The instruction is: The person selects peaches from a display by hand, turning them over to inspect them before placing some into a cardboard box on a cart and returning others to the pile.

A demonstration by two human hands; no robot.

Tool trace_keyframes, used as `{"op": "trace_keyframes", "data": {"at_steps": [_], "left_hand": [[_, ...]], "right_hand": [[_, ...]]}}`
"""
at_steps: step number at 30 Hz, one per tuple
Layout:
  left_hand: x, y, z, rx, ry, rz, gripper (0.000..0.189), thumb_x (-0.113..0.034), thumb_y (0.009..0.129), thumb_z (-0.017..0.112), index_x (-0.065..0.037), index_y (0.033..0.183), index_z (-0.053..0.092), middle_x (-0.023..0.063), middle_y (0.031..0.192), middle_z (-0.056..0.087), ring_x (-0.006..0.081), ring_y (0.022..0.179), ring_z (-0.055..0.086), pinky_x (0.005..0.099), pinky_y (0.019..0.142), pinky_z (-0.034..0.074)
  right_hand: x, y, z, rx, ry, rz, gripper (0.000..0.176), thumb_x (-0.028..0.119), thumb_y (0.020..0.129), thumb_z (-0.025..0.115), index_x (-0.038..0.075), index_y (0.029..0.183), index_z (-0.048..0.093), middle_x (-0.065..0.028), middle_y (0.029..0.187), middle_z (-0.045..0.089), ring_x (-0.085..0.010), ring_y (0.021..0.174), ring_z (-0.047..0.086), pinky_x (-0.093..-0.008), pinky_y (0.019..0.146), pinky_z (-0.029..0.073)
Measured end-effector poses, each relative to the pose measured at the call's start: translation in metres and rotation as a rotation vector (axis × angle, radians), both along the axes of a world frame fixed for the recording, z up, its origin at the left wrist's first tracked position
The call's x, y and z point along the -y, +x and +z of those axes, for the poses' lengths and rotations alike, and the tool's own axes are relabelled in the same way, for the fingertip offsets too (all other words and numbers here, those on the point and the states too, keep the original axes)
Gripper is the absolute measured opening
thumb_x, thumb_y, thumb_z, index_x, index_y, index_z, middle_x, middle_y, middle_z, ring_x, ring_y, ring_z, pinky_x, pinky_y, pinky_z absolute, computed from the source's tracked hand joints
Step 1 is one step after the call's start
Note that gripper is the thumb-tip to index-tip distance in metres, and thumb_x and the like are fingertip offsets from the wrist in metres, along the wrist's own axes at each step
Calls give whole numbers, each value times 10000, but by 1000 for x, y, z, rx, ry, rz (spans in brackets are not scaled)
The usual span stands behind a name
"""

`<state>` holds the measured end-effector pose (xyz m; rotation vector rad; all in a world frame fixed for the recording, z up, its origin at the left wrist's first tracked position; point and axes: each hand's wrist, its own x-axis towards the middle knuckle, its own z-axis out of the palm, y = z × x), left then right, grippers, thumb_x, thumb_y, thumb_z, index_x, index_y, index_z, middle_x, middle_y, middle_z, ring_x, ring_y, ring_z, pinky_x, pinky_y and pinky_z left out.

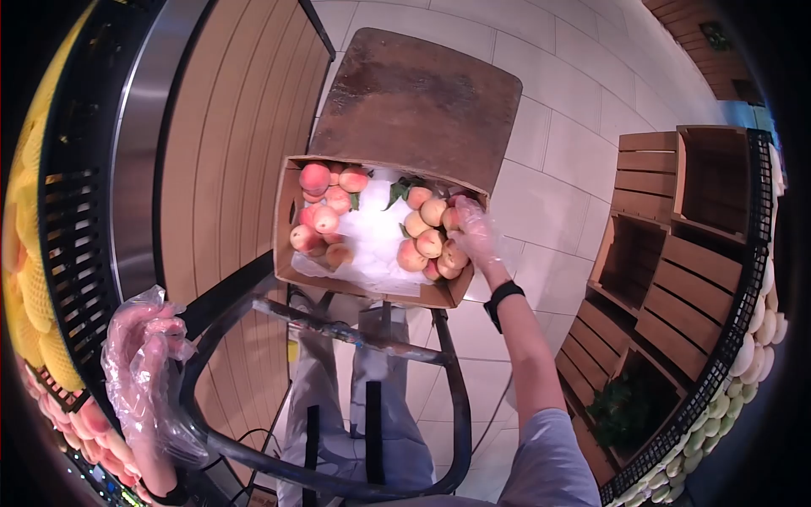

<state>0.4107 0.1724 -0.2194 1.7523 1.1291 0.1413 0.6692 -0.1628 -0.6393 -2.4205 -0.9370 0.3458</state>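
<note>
An open cardboard box (291,264) holds peaches (325,220) on its left side and more peaches (429,243) on its right, with white lining (372,228) between them. My right hand (477,232), in a clear plastic glove, reaches over the box's right edge, its fingers closed around a peach (452,218); the fingertips are partly hidden. My left hand (148,346), also in a loose clear glove, is raised at the lower left beside the black cart handle (196,372). Its fingers are curled in, and whether anything lies inside them is hidden.
The box stands on a cart with a worn brown board (422,101). Wooden crates (697,296) line the right, below a black rack edge (743,279) with pale produce. At the left are a dark slatted basket (76,194), yellow netted fruit (34,253) and a wood-panelled counter (232,127).
</note>
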Motion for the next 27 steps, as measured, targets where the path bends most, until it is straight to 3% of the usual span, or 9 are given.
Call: {"op": "trace_keyframes", "data": {"at_steps": [3,5,7,11,15,16,18,21,27], "left_hand": [[-5,-7,16,10,42,-25,300,-152,933,674,18,1171,609,128,1067,650,148,839,615,253,732,513],[-13,-23,28,20,74,-68,246,-86,967,615,51,1171,628,112,993,664,151,750,607,248,685,509],[-6,-24,57,82,-26,-22,212,-74,967,617,45,1142,633,128,1043,666,164,797,618,260,727,515],[-11,-57,110,104,-120,86,180,-62,958,637,34,1110,638,139,1090,673,175,855,626,267,749,519],[-46,-124,124,290,-84,125,177,-86,948,645,24,1085,632,104,997,654,152,818,624,262,720,504],[-58,-145,123,363,-81,127,173,-94,944,646,23,1071,629,94,967,646,142,802,624,260,706,499],[-70,-173,143,469,-48,160,186,-103,942,653,19,1080,629,91,977,647,140,810,620,258,713,501],[-72,-207,190,472,86,254,206,-118,939,662,14,1094,630,88,992,648,136,822,614,256,724,503],[-92,-297,271,360,450,448,246,-146,932,682,5,1121,631,80,1022,651,127,846,602,251,746,506]], "right_hand": [[21,-2,4,148,110,31,514,131,747,765,47,1226,599,-182,1147,656,-396,1092,618,-487,945,501],[34,1,39,-29,74,-29,347,148,800,741,65,1127,660,-167,1081,681,-376,1001,653,-467,871,530],[55,0,72,-100,43,-85,273,139,839,709,72,1102,673,-165,1024,694,-371,936,671,-450,822,546],[62,20,191,-179,25,-111,125,108,904,652,48,1007,692,-157,882,704,-321,807,686,-401,728,544],[22,20,367,-371,121,-158,132,135,941,645,25,996,695,-139,819,697,-254,743,676,-352,697,526],[4,14,414,-299,68,-116,140,132,948,645,14,1006,691,-127,801,690,-224,729,666,-336,693,519],[-29,-15,506,-241,33,-56,140,118,951,651,-1,1012,691,-98,784,681,-174,724,649,-311,694,509],[-86,-85,623,-377,145,-70,96,67,929,671,3,993,703,-54,819,672,-131,786,635,-288,732,498],[-188,-177,748,-488,339,252,114,20,889,714,-7,1000,703,-29,903,676,-117,849,631,-258,757,492]]}}
